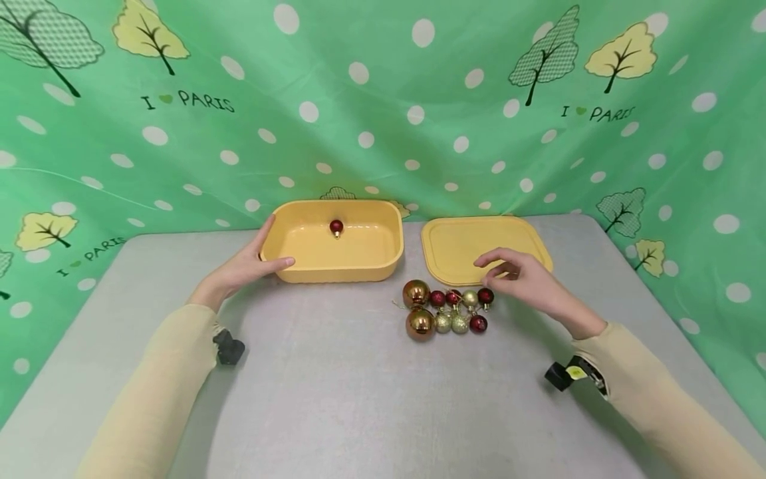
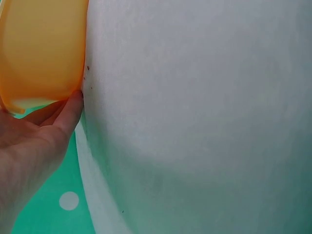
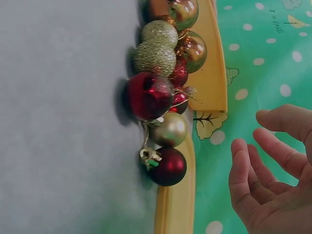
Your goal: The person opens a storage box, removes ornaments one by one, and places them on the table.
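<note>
My left hand (image 1: 242, 266) grips the left end of a yellow plastic container (image 1: 341, 274), its thumb at the front rim and its fingers along the outer side. Inside the container lies one small dark red Christmas bauble (image 1: 336, 227). My right hand (image 1: 523, 276) hovers over the front of a flat yellow lid (image 1: 491, 243), fingers loosely bent, holding nothing. Just left of its fingertips sits a matte dark red bauble (image 3: 168, 167). It ends a cluster of baubles, with shiny bronze ones (image 1: 421, 325), glittery gold ones (image 3: 155, 59), a smooth gold one (image 3: 169, 129) and a glossy red one (image 3: 148, 96).
The grey table (image 1: 335, 399) carries everything. Behind it hangs a green dotted cloth (image 1: 383, 100) with tree prints, close to the backs of the container and lid. The lid lies flat to the right of the container.
</note>
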Demonstrator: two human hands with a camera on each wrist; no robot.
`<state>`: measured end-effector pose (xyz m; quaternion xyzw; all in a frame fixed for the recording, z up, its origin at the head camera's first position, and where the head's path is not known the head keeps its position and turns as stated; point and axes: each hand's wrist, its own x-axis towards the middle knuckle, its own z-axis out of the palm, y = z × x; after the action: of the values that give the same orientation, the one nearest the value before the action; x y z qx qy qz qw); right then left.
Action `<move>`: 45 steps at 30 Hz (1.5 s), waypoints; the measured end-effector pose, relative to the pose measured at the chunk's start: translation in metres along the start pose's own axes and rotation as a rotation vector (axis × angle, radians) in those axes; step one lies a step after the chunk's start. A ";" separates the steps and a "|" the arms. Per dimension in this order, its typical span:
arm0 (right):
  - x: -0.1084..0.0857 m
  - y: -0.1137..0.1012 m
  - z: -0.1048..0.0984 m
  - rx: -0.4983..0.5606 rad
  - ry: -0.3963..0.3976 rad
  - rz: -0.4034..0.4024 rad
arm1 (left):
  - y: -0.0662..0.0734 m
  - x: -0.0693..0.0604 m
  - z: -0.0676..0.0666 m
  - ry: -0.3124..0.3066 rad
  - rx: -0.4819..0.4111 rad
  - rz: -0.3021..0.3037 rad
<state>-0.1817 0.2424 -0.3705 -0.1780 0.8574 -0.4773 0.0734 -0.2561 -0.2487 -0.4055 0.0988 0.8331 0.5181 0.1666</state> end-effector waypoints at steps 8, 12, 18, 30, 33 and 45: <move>0.023 -0.008 0.003 -0.022 -0.037 -0.017 | 0.000 -0.001 0.000 0.007 0.007 0.000; 0.036 -0.012 0.004 -0.063 -0.058 -0.055 | -0.001 0.000 -0.001 0.010 0.014 0.002; 0.054 -0.021 0.004 -0.125 -0.105 -0.084 | -0.001 0.001 -0.002 0.012 0.018 0.000; 0.089 -0.041 0.013 -0.231 -0.296 -0.158 | 0.002 -0.002 -0.002 0.007 0.024 0.001; 0.099 -0.051 0.018 -0.249 -0.344 -0.188 | 0.001 -0.001 -0.002 0.005 0.016 -0.003; 0.136 -0.079 0.047 -0.207 -0.438 -0.220 | 0.000 0.000 0.001 0.011 0.014 0.008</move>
<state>-0.2750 0.1161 -0.3223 -0.3757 0.8408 -0.3425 0.1862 -0.2559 -0.2482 -0.4060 0.1006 0.8373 0.5133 0.1592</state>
